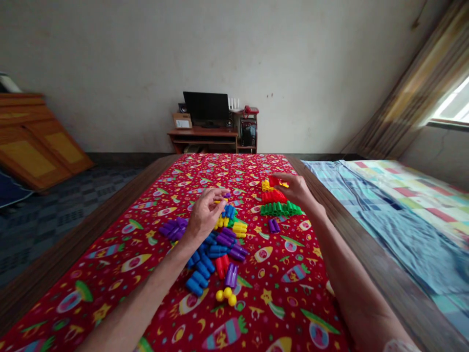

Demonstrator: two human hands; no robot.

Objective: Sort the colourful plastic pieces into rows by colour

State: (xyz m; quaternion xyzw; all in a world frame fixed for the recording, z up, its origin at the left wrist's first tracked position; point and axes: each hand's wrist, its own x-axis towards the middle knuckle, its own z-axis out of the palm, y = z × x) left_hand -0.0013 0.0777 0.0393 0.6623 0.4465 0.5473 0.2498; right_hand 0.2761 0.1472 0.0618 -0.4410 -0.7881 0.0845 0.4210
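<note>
My right hand pinches a red plastic block above the right side of the table. Under and beside it lie sorted rows of ribbed tube-like blocks: yellow blocks, red blocks and green blocks. One purple block lies just nearer than the green row. My left hand hovers at the far end of a mixed pile, its fingers curled together. Bits of yellow and purple show at its fingertips; whether it grips them is unclear. The pile holds blue blocks, purple blocks and yellow blocks.
A red patterned cloth covers the table with dark wooden edges. Yellow balls are at the pile's near end. A bed adjoins the right side. Beyond stand a desk with a monitor and, left, a wooden cabinet.
</note>
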